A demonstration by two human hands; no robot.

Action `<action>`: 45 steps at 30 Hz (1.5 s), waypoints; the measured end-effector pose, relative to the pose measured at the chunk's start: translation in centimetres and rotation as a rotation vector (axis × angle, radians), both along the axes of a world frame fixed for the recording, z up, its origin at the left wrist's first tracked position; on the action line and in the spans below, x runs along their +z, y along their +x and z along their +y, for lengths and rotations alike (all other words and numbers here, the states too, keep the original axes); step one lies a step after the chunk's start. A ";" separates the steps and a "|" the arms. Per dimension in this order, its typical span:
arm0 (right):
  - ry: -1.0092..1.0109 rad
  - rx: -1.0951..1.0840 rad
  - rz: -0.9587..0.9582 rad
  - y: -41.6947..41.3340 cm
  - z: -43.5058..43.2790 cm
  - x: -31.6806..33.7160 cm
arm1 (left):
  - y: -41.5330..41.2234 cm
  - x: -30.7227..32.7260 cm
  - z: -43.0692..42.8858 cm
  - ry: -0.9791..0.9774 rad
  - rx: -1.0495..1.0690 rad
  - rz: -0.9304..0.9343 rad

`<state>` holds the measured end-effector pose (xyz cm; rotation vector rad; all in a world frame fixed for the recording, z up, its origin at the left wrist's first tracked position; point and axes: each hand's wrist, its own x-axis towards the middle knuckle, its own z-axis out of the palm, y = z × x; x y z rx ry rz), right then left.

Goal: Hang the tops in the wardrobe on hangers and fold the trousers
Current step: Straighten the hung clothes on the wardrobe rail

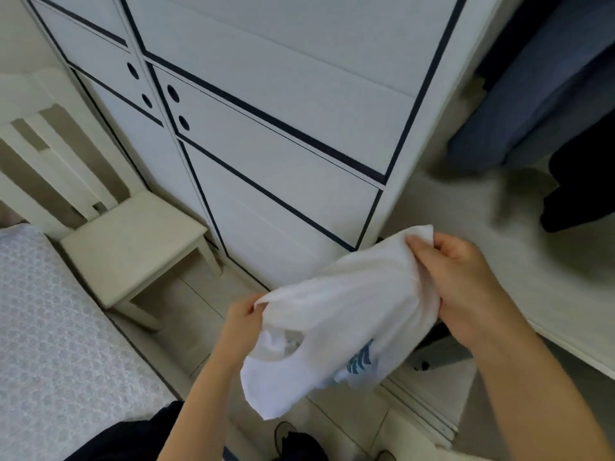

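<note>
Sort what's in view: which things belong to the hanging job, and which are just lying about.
Job in hand:
white top, held by left hand and right hand
wardrobe
hanging clothes inside it

Just lying about:
chair
bed cover

Bare left hand (242, 322) and right hand (466, 287), black garment (133, 440) below, 2 dark shoes (289, 442) with pale edging.

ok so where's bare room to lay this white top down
The chair seat, between the bed and closed wardrobe doors, is bare. So is the pale shelf below the hanging dark clothes; it is crowded higher there.
</note>
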<state>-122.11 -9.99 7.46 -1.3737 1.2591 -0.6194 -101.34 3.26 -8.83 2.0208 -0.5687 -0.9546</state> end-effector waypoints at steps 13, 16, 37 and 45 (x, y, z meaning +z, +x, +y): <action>-0.058 0.263 0.403 -12.2 -3.9 -5.9 | -13.0 12.8 -2.9 -0.362 0.003 0.161; -0.139 0.355 0.413 -13.9 -2.6 -6.0 | -16.7 14.0 -3.9 -0.350 0.015 0.148; -0.512 0.637 0.006 -18.9 2.3 -4.6 | -28.3 10.8 -1.3 -0.264 0.181 0.043; -0.513 0.519 0.051 -17.8 0.4 -3.5 | -27.8 7.6 0.2 -0.082 -0.050 -0.085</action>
